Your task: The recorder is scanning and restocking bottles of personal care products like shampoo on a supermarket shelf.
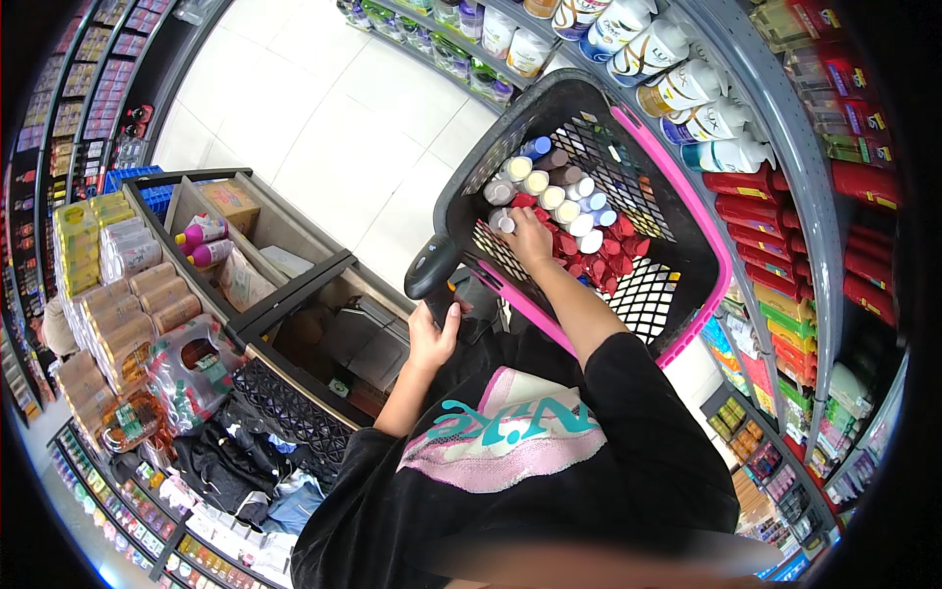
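Note:
A black plastic shopping basket (454, 195) with a pink handle (681, 177) stands before me. It holds several small bottles with white, cream, blue and grey caps (552, 197) and red pointed packs (605, 258). My right hand (531, 237) reaches into the basket, its fingertips around a grey-capped bottle (502, 221); whether it grips it firmly is hard to see. Left of the basket, my left hand (434, 331) is closed around the black grip of a handle (434, 276) that ends in a rounded black head.
Shelves of pump bottles (651, 59) and red packs (751, 210) line the right. At left, a wooden-sided counter (294, 309) bears wrapped can packs (125, 316), a plastic-wrapped bundle (195, 368) and dark clothing (221, 464). White floor tiles (331, 118) lie between counter and shelves.

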Demonstrator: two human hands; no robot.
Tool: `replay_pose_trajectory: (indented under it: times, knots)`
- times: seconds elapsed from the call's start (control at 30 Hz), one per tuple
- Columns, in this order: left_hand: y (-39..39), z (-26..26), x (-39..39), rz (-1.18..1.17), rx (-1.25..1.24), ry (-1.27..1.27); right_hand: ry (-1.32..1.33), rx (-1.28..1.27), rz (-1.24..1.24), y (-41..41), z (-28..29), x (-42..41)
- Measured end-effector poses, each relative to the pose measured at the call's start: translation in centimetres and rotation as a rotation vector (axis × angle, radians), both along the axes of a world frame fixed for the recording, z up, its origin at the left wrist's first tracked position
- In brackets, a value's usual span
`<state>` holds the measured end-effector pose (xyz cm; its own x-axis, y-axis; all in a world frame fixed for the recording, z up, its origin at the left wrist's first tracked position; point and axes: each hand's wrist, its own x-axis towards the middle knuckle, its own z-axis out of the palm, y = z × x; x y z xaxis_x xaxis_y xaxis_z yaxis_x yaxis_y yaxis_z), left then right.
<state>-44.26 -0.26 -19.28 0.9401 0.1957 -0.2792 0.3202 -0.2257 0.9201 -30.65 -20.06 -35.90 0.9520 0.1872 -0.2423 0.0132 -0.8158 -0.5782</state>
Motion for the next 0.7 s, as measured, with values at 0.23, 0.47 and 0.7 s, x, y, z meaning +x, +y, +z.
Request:
replay_pose_trajectory:
  times: [0.23,0.47,0.7]
  knots:
    - [0.8,-0.3,-0.6,-0.054,0.022,0.054,0.096,-0.138,-0.043,0.8,-3.1,0.1]
    - [0.2,-0.8,-0.5,-0.133,0.024,0.012,0.203,-0.016,-0.103,-0.3,-2.2,0.7]
    - [-1.9,-0.4,1.1,-0.16,-0.06,-0.031,0.213,0.229,-0.141,-6.2,0.9,-0.9]
